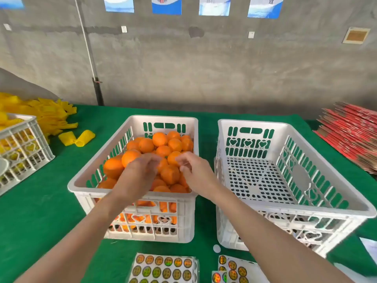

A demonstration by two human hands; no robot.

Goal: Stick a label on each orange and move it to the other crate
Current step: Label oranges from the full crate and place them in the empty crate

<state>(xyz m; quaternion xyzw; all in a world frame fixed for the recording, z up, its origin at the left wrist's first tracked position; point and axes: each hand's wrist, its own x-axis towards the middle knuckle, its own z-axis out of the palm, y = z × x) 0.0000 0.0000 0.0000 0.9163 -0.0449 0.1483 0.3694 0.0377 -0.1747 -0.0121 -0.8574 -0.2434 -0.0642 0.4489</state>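
Oranges (pixel 161 148) under left hand (pixel 140 170) and right hand (pixel 193 172) — both curled, blurred; grip impossible to tell.

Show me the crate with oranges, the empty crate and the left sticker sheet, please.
crate with oranges (pixel 163 119): head view, far rim.
empty crate (pixel 253 123): head view, far rim.
left sticker sheet (pixel 163 268): head view, sheet middle.

right crate (pixel 285 127) open-topped, bare inside; left crate (pixel 134 123) heaped with oranges (pixel 163 150)

Matt green cloth (pixel 40 211) covers the table under white perforated plastic crates (pixel 295 203), glossy holographic label sheets (pixel 163 268) and a rough concrete wall (pixel 204 68)
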